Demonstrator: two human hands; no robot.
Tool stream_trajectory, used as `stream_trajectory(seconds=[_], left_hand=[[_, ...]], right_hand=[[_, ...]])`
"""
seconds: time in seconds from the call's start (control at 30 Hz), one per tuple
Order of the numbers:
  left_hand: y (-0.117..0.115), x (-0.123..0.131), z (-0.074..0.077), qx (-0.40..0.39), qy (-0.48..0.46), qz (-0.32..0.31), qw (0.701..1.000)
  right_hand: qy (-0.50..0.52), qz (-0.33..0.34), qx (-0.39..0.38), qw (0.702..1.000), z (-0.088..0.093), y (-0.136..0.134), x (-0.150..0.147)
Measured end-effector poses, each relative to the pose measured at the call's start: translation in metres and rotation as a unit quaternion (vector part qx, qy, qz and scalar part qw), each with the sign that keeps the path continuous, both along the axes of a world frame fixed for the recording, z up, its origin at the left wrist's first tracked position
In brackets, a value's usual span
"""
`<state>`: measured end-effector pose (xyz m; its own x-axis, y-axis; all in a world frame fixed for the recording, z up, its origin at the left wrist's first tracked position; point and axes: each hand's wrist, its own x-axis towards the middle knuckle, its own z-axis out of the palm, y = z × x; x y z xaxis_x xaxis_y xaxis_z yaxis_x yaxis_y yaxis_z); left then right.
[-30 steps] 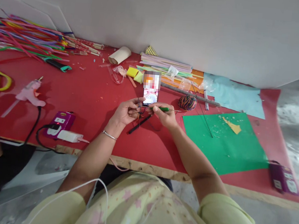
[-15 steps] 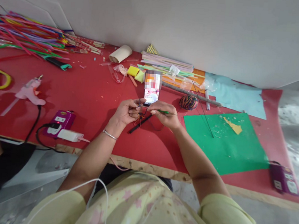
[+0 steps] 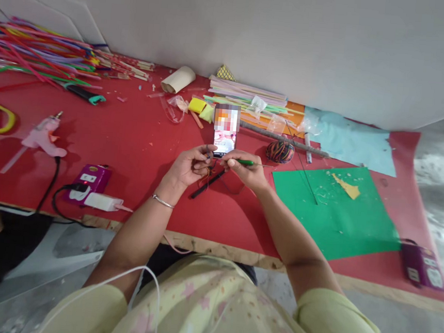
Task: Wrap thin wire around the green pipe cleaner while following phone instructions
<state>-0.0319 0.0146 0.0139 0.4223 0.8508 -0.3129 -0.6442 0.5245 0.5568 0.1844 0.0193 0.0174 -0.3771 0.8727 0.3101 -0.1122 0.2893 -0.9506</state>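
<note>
My right hand (image 3: 247, 171) is closed in a pinch around a slim crochet hook with a green grip (image 3: 244, 162); its thin shaft points to the right and the tip is hidden. Facing it, my left hand (image 3: 191, 166) has its fingers pinched on dark multicoloured yarn (image 3: 208, 171), with loose strands below. A black stick (image 3: 208, 184) slants under the fingers. Just beyond both hands stands a phone (image 3: 224, 142) with its screen lit. To the right of it sits a ball of multicoloured yarn (image 3: 280, 152).
A green sheet (image 3: 333, 223) with scraps lies at right, near a purple power strip (image 3: 423, 264). On the left are a pink glue gun (image 3: 46, 135), another power strip (image 3: 92, 177) and a pile of pipe cleaners (image 3: 41, 52). A branch (image 3: 286, 139) lies behind the yarn ball.
The crochet hook's green grip has tilted and shifted slightly up in my right hand. My left hand has barely moved and keeps its pinch on the yarn.
</note>
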Motion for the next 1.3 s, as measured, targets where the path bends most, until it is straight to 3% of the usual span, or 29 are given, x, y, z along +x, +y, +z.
stream_trajectory(seconds=[0.27, 0.53, 0.73, 1.03, 1.17, 1.3], left_hand=[[-0.002, 0.003, 0.008, -0.015, 0.019, 0.015, 1.0], [-0.003, 0.005, 0.006, -0.003, 0.037, 0.021, 0.999], [-0.002, 0.002, 0.005, -0.01, 0.029, 0.002, 1.0], [-0.001, 0.0, 0.007, -0.021, 0.024, -0.012, 0.999], [-0.001, 0.0, 0.005, -0.025, 0.037, -0.009, 0.999], [-0.003, 0.001, 0.004, -0.001, 0.039, -0.016, 0.999]], right_hand=[[0.008, -0.011, -0.034, 0.999, -0.002, 0.0, 0.002], [0.004, -0.013, -0.027, 1.0, -0.004, 0.001, 0.004], [-0.033, -0.03, 0.017, 0.999, 0.0, 0.001, 0.004], [-0.059, 0.027, 0.133, 0.989, 0.005, 0.008, 0.009], [-0.048, 0.026, 0.05, 0.997, 0.009, 0.006, 0.014], [0.01, 0.013, -0.055, 0.998, -0.004, 0.004, 0.011]])
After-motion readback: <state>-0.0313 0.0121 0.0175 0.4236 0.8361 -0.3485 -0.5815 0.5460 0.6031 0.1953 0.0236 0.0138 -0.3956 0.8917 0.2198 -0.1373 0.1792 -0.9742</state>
